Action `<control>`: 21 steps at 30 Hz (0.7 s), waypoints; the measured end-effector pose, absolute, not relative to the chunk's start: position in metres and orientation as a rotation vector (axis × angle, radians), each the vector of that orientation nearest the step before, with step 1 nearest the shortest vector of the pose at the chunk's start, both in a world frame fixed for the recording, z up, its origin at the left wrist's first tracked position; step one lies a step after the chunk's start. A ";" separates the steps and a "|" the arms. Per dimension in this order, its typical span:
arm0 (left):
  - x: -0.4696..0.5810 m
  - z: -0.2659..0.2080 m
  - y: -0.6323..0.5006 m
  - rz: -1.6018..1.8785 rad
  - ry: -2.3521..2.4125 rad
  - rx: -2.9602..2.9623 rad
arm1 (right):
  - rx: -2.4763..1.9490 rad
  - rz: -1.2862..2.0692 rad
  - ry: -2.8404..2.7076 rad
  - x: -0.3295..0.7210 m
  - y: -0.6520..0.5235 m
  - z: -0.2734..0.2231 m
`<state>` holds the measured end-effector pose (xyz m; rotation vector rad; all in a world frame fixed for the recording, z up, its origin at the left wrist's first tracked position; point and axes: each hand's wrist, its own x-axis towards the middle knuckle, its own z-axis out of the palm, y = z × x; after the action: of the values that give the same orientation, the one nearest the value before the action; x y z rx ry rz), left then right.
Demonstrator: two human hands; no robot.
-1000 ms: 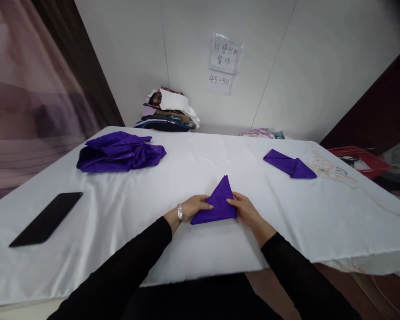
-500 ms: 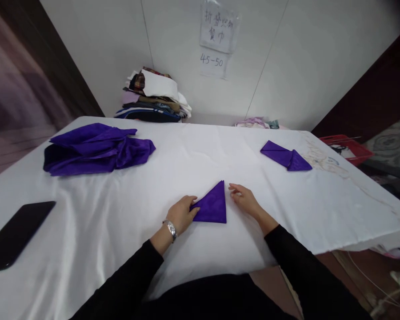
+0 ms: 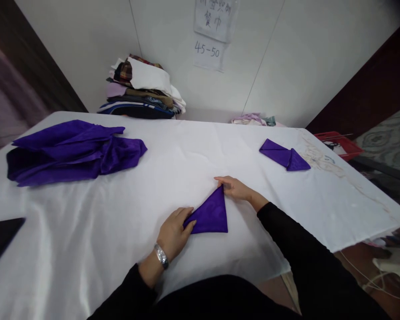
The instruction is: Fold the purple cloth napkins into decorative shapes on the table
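In front of me a purple cloth napkin (image 3: 210, 214), folded into a triangle, lies on the white tablecloth (image 3: 186, 160). Its left corner is held between the thumb and fingers of my left hand (image 3: 174, 231), which wears a silver bracelet (image 3: 161, 255) at the wrist. At the upper tip, my right hand (image 3: 235, 188) has its fingers closed around the point; the fingertips partly hide it. A second purple napkin (image 3: 284, 155), folded into a narrow pointed shape, rests farther back on the right.
A loose heap of purple cloth (image 3: 70, 153) spreads over the far left. Nearer, a dark flat device (image 3: 2, 238) is cut by the left edge. Folded clothes (image 3: 146, 89) are stacked behind the table by the wall. A red basket (image 3: 348, 146) stands beyond the right edge.
My right hand has moved left and onto the napkin's upper tip, where it was apart from it before. My left hand stays on the left corner. The view has shifted slightly.
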<state>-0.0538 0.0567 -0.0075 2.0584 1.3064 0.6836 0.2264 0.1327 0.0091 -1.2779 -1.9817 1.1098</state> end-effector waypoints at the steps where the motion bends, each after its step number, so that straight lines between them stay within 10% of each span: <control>1: -0.054 -0.008 0.057 0.680 1.308 2.059 | -1.287 1.091 -2.010 0.228 0.133 0.010; 21: -0.054 -0.016 0.057 0.827 1.291 2.242 | -1.196 1.142 -1.946 0.251 0.126 0.000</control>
<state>-0.0536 0.0571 -0.0158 2.2416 1.2913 0.8269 0.2506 0.1261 0.0004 -1.1960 -1.9457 1.1415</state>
